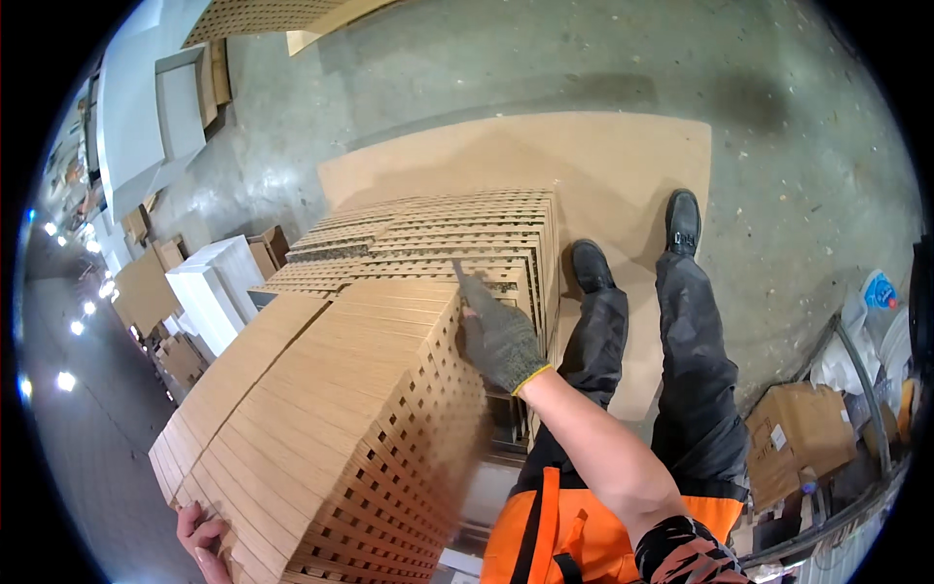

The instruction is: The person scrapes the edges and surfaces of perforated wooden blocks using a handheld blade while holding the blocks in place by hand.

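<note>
A thick bundle of light-brown perforated boards point(321, 380) fills the near left, with rows of square holes along its right side. Bare fingertips of my left hand point(202, 543) curl against its near left edge; the rest of that hand is hidden. At the far right corner, my right hand point(504, 341), in a dark grey glove with a yellow cuff, grips the bundle. One finger is stretched forward, while others are partly hidden at the boards' side. Just beyond, more perforated boards point(428, 229) lie stacked with slightly uneven edges.
A flat brown sheet point(623, 146) lies on the grey concrete floor point(798, 195) under the stack and my shoes. White boxes point(216, 292) stand at left. At right are a cardboard box point(803, 440), plastic bags and a curved metal rail point(864, 389).
</note>
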